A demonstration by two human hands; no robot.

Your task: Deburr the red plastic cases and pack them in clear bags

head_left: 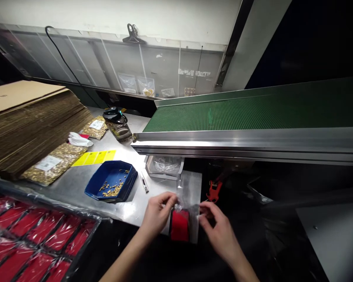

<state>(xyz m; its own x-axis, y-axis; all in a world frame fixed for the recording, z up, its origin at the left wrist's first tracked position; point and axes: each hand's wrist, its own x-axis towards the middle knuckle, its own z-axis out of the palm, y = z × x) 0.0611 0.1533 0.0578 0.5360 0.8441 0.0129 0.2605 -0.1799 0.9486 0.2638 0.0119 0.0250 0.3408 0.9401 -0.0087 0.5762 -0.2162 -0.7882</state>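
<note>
My left hand (161, 209) pinches a crumpled piece of clear plastic, which looks like a small bag (178, 206), between thumb and fingers. Just below it a red block-like item (179, 226) with a dark side edge sits at the table's near right corner. To the right of that item is my right hand (216, 225), its fingers curved and the thumb apart from the index finger. Nothing shows clearly between them, though the fingertips are slightly blurred.
A blue bin (92, 187) holds small brass-coloured pieces, beside a utility knife (144, 182). Behind are a tray of clear bags (164, 165) and a green conveyor (194, 115). Left stand a water bottle (117, 124), cardboard stack (38, 125) and a box of wrapped red items (50, 233).
</note>
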